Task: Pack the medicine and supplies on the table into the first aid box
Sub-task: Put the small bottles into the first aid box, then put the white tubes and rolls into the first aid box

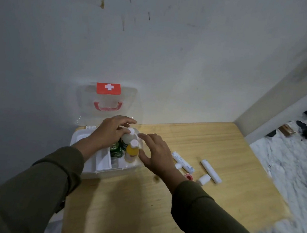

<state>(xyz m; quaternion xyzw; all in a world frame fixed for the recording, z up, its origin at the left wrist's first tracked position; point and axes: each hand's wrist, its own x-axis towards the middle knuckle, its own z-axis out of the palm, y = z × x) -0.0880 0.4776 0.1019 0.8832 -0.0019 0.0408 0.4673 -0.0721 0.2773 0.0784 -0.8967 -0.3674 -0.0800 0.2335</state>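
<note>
Wooden table (212, 148): clear first aid box (103, 166) open, red-cross lid upright.

Long olive-green sleeves (49, 181), probably plain; bare hands (108, 132)

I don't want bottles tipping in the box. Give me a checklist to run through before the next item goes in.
1. Lid fully open: ok.
2. Clear bottle steadied by left hand: ok.
3. Yellow bottle upright in the first aid box: ok.
4. Right hand free for the next pick: ok.
5. Bandage rolls on the table within reach: ok.
6. Room left in the box: cannot tell.
</note>
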